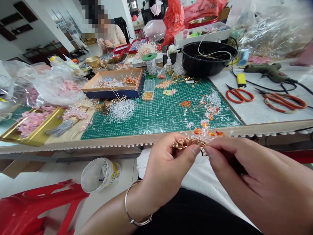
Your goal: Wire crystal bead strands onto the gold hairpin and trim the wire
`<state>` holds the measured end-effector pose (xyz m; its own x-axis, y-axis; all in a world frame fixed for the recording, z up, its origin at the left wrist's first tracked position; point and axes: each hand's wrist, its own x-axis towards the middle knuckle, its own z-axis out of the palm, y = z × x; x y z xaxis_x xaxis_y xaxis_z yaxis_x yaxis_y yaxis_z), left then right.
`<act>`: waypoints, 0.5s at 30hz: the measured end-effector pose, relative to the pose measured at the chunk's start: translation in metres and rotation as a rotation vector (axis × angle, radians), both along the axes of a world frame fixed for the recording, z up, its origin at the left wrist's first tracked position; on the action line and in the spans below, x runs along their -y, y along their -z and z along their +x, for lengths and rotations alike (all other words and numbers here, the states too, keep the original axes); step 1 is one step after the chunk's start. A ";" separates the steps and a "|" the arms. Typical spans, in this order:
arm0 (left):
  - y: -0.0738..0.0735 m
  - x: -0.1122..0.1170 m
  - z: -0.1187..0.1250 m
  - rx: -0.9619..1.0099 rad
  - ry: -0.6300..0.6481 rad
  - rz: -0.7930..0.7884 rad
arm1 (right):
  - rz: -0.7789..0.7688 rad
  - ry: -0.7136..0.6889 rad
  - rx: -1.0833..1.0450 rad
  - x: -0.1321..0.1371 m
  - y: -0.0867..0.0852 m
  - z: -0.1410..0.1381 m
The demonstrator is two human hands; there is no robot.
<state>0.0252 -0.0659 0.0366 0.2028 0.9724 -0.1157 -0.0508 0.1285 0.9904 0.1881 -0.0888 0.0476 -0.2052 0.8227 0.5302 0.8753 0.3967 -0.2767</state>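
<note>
We are losing part of the gold ornament (187,142) behind our thumbs, its far end blurring into orange beads (216,133). At eleven o'clock the brown tray (110,94) is holding bead clusters (129,80); at one o'clock the black bowl (195,67) is holding coiled wire (212,52). Our left hand (166,166) and right hand (244,176) are pinching the ornament, at six o'clock from the green mat (156,114).
</note>
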 end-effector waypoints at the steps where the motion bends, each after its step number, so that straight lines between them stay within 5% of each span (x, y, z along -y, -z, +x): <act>1: 0.000 0.000 0.000 -0.002 0.000 0.005 | -0.006 -0.007 -0.013 0.000 -0.001 0.000; 15: 0.002 0.000 -0.001 -0.049 -0.004 0.043 | 0.075 0.054 0.089 -0.001 -0.001 -0.002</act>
<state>0.0240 -0.0661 0.0348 0.1944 0.9774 -0.0831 -0.0026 0.0853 0.9964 0.1864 -0.0875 0.0490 -0.2107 0.7926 0.5722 0.9156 0.3650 -0.1684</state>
